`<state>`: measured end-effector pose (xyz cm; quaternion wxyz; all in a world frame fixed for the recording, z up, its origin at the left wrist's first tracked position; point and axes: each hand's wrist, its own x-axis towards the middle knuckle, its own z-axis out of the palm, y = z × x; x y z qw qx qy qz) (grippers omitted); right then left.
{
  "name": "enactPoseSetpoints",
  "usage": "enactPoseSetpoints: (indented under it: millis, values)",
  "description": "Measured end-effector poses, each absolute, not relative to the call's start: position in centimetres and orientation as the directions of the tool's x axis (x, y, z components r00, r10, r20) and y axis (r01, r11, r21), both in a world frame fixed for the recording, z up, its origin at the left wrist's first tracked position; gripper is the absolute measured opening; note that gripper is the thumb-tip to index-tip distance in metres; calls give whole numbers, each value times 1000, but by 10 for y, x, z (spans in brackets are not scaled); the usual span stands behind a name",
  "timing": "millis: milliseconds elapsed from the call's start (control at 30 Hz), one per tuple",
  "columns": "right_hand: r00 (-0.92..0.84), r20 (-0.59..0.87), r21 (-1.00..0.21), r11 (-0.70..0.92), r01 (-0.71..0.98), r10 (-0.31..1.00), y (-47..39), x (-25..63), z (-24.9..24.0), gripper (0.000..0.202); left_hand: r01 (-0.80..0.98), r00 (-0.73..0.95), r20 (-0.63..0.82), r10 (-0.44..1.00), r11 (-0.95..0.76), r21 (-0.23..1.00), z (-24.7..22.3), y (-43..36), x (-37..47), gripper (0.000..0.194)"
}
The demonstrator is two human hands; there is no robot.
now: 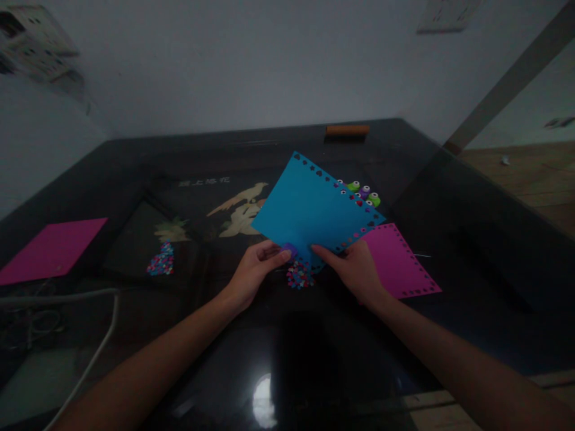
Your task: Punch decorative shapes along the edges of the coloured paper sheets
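Between us, my hands hold a sheet of blue paper (309, 203), tilted, with small shapes punched out along its right and lower edges. My left hand (258, 263) is closed on a small purple paper punch (290, 249) at the sheet's lower edge. My right hand (353, 266) grips the sheet's lower right side, its index finger stretched over the paper and its thumb largely hidden. Just below the punch lies a pile of colourful paper cut-outs (300, 276). Partly under my right hand is a pink sheet (399, 260) with punched edges.
Behind the blue sheet stand several green and purple punches (366, 193). A second confetti pile (162, 260) and a plain pink sheet (58, 248) lie leftward. An orange-brown roll (347, 130) rests near the back edge of the dark glossy table (242, 371). A white cable (105, 341) hangs at left.
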<state>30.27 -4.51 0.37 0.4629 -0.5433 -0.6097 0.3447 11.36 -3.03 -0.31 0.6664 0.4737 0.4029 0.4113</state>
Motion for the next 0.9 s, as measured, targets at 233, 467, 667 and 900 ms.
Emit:
enactPoseSetpoints:
  millis: [233,467,667,900]
  values:
    - [25,162,-923,143,357,986,-45,302,4,17,-180,325,-152,934,219,959,-1,-32,115,19]
    - [44,162,-930,138,341,986,-46,302,5,13,-171,294,-166,941,222,960,0,-34,116,17]
    - [37,190,-921,165,353,981,-45,302,1,14,-149,283,-173,943,222,964,-2,-33,117,19]
    - [37,186,-916,159,369,982,-44,303,0,15,-162,292,-167,942,221,962,-4,-32,116,17]
